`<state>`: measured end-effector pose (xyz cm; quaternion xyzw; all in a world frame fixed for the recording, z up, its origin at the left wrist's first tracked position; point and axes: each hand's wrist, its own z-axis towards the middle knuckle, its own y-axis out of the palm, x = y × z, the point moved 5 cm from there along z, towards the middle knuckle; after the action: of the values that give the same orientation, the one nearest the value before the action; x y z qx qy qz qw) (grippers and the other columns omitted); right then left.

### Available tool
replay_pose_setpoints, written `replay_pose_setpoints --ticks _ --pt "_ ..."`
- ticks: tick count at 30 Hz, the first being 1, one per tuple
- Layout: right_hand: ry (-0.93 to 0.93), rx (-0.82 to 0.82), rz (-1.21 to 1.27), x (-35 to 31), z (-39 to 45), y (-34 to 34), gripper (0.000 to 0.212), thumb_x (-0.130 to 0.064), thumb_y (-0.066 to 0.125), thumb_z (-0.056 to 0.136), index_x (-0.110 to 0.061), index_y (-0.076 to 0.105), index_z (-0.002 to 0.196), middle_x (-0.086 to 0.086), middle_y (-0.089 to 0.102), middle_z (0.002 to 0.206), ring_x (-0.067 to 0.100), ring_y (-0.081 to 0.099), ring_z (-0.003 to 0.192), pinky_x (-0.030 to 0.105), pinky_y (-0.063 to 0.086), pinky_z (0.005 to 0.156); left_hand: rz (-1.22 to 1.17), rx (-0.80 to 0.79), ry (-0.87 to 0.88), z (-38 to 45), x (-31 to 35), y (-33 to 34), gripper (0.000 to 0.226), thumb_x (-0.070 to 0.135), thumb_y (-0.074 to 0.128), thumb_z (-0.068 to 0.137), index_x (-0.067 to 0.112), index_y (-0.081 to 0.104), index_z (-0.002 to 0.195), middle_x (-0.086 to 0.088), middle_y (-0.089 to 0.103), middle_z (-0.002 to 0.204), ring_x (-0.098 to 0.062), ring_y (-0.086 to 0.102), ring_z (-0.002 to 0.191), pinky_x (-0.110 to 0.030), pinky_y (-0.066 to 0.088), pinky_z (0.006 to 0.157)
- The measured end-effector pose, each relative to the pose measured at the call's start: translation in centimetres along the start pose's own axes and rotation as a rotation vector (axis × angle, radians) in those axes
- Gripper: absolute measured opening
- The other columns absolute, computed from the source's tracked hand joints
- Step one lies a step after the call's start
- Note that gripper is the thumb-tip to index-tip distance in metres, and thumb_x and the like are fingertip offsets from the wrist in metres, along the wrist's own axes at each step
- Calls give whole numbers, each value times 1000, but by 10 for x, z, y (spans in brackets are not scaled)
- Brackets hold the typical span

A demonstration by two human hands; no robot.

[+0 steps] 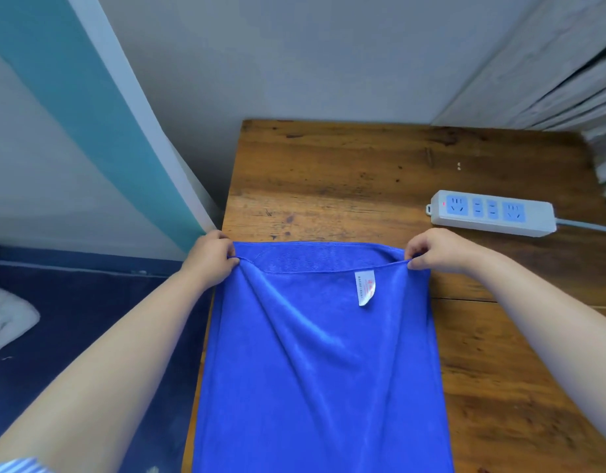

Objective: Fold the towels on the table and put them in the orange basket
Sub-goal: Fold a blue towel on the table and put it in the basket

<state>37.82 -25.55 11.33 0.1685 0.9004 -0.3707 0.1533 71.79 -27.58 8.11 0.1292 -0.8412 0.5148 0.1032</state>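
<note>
We saw L hand (211,259) & R hand (434,249) each pinching top corners of blue towel (322,370) on table (363,172), fingers clamped on hem.

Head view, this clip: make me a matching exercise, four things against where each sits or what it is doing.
Things:
1. towel
2. power strip
3. label
4. left hand

Places or states:
A. white, on the table's right side
B. pinches the towel's far left corner
C. blue, spread on the table
D. white, at the towel's upper hem

Pairs: 1-C, 2-A, 3-D, 4-B
</note>
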Motion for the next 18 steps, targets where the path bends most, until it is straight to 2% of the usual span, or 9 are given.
replay_pose_setpoints --ticks 3,6,10,13,16,18 --pt "-15 79 -60 2 -1 -1 9 -12 60 83 -15 64 76 -1 60 79 12 52 74 22 42 62 33 44 42 1 5 -2 15 11 56 86 -3 62 85 -16 56 104 -28 51 98 -29 36 75" --pt "-46 109 -177 3 -4 1 9 -13 56 86 -16 60 79 0 58 83 15 51 80 24 40 68 17 101 81 -3 7 -5 14 12 55 88 -1 60 84 -11 54 94 -26 51 92 -29 35 71" --pt "-51 84 -275 3 -10 11 15 -15 44 92 -20 42 78 0 51 76 17 46 70 25 31 54 -72 179 167 -15 6 -12 13 8 56 85 8 53 72 -5 49 79 -22 47 78 -27 33 67" --pt "-58 77 -311 4 -15 14 9 -15 41 93 -17 40 84 0 51 75 17 46 69 26 32 53 -210 245 194 -24 3 -21 32 1 56 83 17 39 60 -10 49 69 -23 43 67 -28 31 62" --pt "-73 115 -326 4 -18 8 11 -12 44 90 -17 44 81 2 53 81 21 48 76 28 36 63 -254 261 181 -30 4 -24 25 3 53 85 12 41 65 -12 48 66 -24 41 62 -29 31 60" --pt "-65 136 -324 4 -20 6 11 -12 45 90 -18 44 81 2 53 83 21 48 77 29 37 63 -243 261 184 -33 6 -24 18 5 52 86 8 43 71 -9 47 63 -24 39 59 -30 31 57"
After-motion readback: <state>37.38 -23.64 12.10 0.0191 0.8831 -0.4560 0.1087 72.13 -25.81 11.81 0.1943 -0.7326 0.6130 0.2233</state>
